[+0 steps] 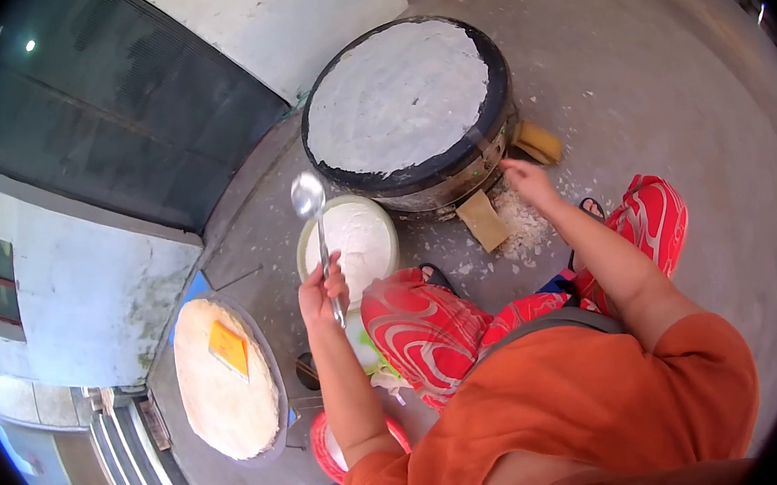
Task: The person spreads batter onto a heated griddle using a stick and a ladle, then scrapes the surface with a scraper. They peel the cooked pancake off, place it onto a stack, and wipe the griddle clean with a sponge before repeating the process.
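Gripping a spoon [309,199] over the tub

The left hand [323,291] is closed around the spoon's handle, bowl end up, near the white-filled tub [392,235]. The right hand [530,182] is beside the griddle [497,73], near a yellow block [540,141]; I can't tell how far apart its fingers are, or whether they touch anything.

A white layer [398,97] covers most of the griddle, leaving its dark rim bare. Something white sits in the red basin [320,447]. On the tray [278,384] lies a pale round sheet [212,400], a yellow scraper [227,347] on top.
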### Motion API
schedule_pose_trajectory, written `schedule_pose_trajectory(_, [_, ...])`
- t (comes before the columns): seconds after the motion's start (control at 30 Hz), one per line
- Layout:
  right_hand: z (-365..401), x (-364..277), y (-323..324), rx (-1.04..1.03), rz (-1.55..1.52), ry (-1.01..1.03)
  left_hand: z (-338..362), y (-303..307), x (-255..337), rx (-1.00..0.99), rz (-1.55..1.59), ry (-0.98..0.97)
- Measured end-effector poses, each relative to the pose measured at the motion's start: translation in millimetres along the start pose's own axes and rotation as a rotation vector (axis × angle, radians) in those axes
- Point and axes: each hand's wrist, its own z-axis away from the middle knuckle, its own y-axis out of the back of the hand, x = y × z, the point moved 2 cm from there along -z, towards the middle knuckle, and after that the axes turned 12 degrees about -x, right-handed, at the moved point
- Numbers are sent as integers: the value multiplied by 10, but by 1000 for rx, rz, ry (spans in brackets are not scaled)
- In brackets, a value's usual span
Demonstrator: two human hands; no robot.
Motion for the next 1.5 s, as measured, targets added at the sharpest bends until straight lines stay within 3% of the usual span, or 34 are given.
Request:
schedule_pose_trajectory(0.03, [31, 156, 52, 7, 0, -5, 57, 214, 63, 87, -19, 9])
schedule_pose_trajectory(0.1, [212, 390, 68, -35, 439, 122, 84, 701, 184, 143, 35, 44])
schedule_pose_trajectory(0.17, [613, 175, -111, -491, 588, 41, 33, 1113, 167, 200, 97, 72])
schedule_pose_trajectory(0.2, [692, 78, -138, -492, 591, 36, 1, 1276, 122, 181, 24, 56])
schedule_pose_trajectory(0.27, [761, -38, -171, -448, 527, -10, -32, 1546, 2, 161, -48, 36])
schedule_pose_trajectory(0.3, [705, -19, -157, -448, 531, -8, -48, 1678, -70, 247, -234, 13])
schedule_pose_trajectory(0.33, [604, -37, -113, -349, 488, 190, -69, 1837, -129, 334, -419, -11])
schedule_pose_trajectory(0.37, [526, -50, -60, -250, 440, 384, -108, 1962, -212, 198, -309, 40])
schedule_pose_trajectory(0.4, [537, -231, -45, -251, 442, 380, -113, 1984, -241, 201, -306, 42])
schedule_pose_trajectory(0.47, [602, -664, -39, -361, -170, -40, -120, 2015, -264, 294, -343, 86])
schedule_pose_trajectory(0.5, [503, -597, -13, -362, -168, -39, -139, 2039, -217, 293, -341, 85])
schedule_pose_trajectory(0.57, [267, -379, 39, -291, -147, -37, -139, 2145, -27, 680, -467, -99])
schedule_pose_trajectory(0.6, [220, -373, 30, -297, -144, -36, -106, 1956, -52, 681, -461, -103])
schedule_pose_trajectory(0.67, [132, -396, 5, -309, -110, -84, 30, 1228, -107, 683, -572, -306])
schedule_pose_trajectory(0.8, [-66, -419, -118, -302, -80, -97, 145, 620, -207, 546, -596, -416])
schedule_pose_trajectory(0.87, [-220, -317, -147, -201, -14, -116, 160, 440, -234, 540, -595, -437])
schedule_pose_trajectory(1.1, [-492, -203, -236, -190, 33, -268, 95, -252, -335, 324, -661, -562])
schedule_pose_trajectory(1.17, [-591, -84, -276, -161, 456, -53, 22, -399, -371, 271, -663, -568])
schedule_pose_trajectory(1.2, [-651, 70, -287, -159, 458, -54, -28, -472, -401, 228, -672, -565])
schedule_pose_trajectory(1.27, [-679, 262, -322, -53, 728, 436, -130, -605, -467, 184, -682, -557])
schedule_pose_trajectory(1.3, [-578, 107, -347, -220, 450, 88, -194, -673, -506, 158, -672, -543])
schedule_pose_trajectory(1.33, [-498, -65, -267, -218, 451, 88, -260, -734, -541, 134, -662, -529])
schedule_pose_trajectory(1.4, [-389, -188, -146, -223, -205, -310, -384, -851, -601, 111, -666, -525])
schedule_pose_trajectory(1.43, [-362, -208, -101, -58, -90, -243, -451, -924, -637, 82, -677, -523])
schedule_pose_trajectory(1.47, [-340, -105, -75, -57, -85, -244, -521, -997, -674, 52, -687, -520])
schedule_pose_trajectory(1.5, [-319, -2, -47, -116, 208, -21, -597, -1062, -706, 48, -680, -511])
